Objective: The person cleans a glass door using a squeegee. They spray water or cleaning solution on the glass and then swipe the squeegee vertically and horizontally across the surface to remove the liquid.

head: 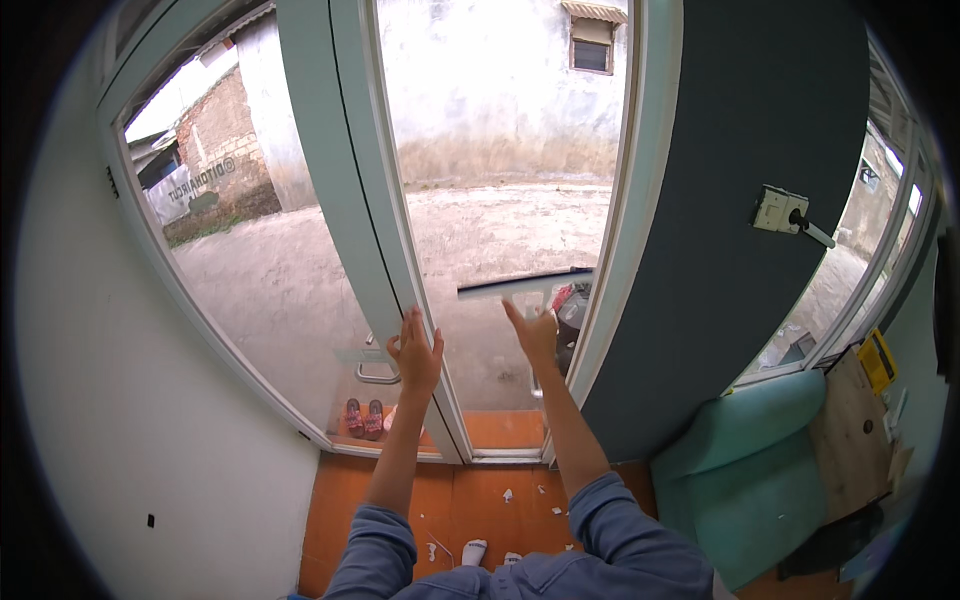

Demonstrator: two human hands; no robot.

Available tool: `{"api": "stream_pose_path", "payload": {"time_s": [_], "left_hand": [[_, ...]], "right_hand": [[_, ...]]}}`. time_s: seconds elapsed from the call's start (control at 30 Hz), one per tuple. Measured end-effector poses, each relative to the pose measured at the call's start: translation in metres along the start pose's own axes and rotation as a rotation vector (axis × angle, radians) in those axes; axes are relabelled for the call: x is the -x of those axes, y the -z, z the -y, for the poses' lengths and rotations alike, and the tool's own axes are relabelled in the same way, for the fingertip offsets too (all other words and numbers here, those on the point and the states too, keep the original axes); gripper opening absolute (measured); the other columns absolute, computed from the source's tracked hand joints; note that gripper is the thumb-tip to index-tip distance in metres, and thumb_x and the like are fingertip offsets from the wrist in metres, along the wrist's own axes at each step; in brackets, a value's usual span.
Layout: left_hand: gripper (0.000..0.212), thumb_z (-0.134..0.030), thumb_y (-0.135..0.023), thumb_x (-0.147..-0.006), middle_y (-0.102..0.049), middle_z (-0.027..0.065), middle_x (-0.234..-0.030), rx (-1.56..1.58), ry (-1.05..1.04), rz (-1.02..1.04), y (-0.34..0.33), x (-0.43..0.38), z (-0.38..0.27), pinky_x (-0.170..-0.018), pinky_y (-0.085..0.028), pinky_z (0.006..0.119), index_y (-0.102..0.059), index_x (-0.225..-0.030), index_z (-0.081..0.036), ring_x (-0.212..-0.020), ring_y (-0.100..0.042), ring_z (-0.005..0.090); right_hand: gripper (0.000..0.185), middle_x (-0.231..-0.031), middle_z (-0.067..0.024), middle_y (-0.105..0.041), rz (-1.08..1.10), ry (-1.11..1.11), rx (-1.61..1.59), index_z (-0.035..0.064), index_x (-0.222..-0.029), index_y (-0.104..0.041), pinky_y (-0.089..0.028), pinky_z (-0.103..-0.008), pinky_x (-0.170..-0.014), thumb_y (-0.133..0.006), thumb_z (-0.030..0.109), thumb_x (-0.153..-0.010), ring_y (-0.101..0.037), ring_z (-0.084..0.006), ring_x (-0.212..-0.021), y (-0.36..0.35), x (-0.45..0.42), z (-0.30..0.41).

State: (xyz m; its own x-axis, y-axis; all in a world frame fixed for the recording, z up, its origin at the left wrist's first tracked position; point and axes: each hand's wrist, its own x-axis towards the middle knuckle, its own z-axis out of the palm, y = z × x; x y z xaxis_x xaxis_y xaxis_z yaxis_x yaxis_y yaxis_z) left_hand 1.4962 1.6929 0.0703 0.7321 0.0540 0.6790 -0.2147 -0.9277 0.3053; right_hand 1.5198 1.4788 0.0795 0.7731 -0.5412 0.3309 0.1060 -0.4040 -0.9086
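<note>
My right hand is closed around the handle of a window squeegee, its index finger stretched toward the head. The squeegee's long dark blade lies nearly level across the glass pane of the right door panel, with a pale body below the blade. My left hand is raised, fingers apart, against the pale green door stile where the two door panels meet. It holds nothing. Most of the squeegee handle is hidden by my right hand.
Left of my hand is a metal pull handle. Patterned sandals stand outside behind the glass. Paper scraps litter the orange floor. To the right are a wall socket with a plug, a teal sofa and a wooden tabletop.
</note>
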Motion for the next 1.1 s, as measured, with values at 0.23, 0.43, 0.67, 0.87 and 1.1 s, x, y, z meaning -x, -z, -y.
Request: {"api": "stream_pose_path", "payload": {"time_s": [0.23,0.43,0.67,0.87,1.1], "left_hand": [[0.025,0.001,-0.062,-0.075,-0.058,0.0119,-0.087,0.367,-0.046,-0.057,-0.001,0.018,-0.015,-0.071,-0.046,0.034,-0.055,-0.099,-0.001,-0.079,-0.059,0.0234],[0.02,0.005,-0.059,-0.074,-0.053,0.0118,-0.078,0.544,-0.028,0.021,-0.012,0.02,-0.027,-0.067,-0.045,0.035,-0.053,-0.093,0.001,-0.069,-0.055,0.0238],[0.021,0.005,-0.059,-0.073,-0.054,0.0112,-0.077,0.568,-0.027,0.087,-0.017,0.05,-0.018,-0.066,-0.045,0.034,-0.053,-0.093,0.0,-0.069,-0.056,0.0236],[0.022,0.003,-0.061,-0.073,-0.055,0.0108,-0.079,0.593,0.035,0.139,-0.02,0.092,0.003,-0.067,-0.046,0.033,-0.054,-0.094,0.0,-0.071,-0.057,0.023],[0.019,-0.006,-0.06,-0.079,-0.057,0.0104,-0.083,0.58,0.172,0.176,-0.005,0.138,-0.004,-0.067,-0.046,0.032,-0.056,-0.097,-0.001,-0.072,-0.056,0.0208]], "right_hand": [[0.062,-0.064,-0.0202,-0.062,0.035,0.041,-0.099,-0.0061,-0.066,-0.059,-0.047,-0.0432,-0.06,-0.072,0.054,-0.068,-0.063,-0.0363,-0.065,0.046,-0.055,0.113],[0.065,-0.067,-0.0205,-0.063,0.002,0.043,-0.016,-0.009,-0.072,-0.062,-0.048,-0.0419,-0.063,-0.073,0.055,-0.066,-0.065,-0.0341,-0.068,0.018,-0.05,0.048],[0.07,-0.068,-0.0238,-0.063,0.088,-0.241,-0.084,-0.0127,-0.073,-0.061,-0.049,-0.0405,-0.062,-0.074,0.055,-0.065,-0.065,-0.0337,-0.067,-0.009,0.011,-0.06],[0.052,-0.061,-0.0123,-0.059,0.313,-0.34,-0.155,-0.0012,-0.065,-0.058,-0.047,-0.0341,-0.052,-0.074,0.048,-0.071,-0.061,-0.0192,-0.056,0.009,0.044,-0.083],[0.034,-0.062,-0.0016,-0.053,0.591,-0.335,-0.6,0.0057,-0.072,-0.053,-0.045,-0.0255,-0.051,-0.061,0.034,-0.088,-0.054,-0.0104,-0.053,0.068,0.119,-0.075]]}}
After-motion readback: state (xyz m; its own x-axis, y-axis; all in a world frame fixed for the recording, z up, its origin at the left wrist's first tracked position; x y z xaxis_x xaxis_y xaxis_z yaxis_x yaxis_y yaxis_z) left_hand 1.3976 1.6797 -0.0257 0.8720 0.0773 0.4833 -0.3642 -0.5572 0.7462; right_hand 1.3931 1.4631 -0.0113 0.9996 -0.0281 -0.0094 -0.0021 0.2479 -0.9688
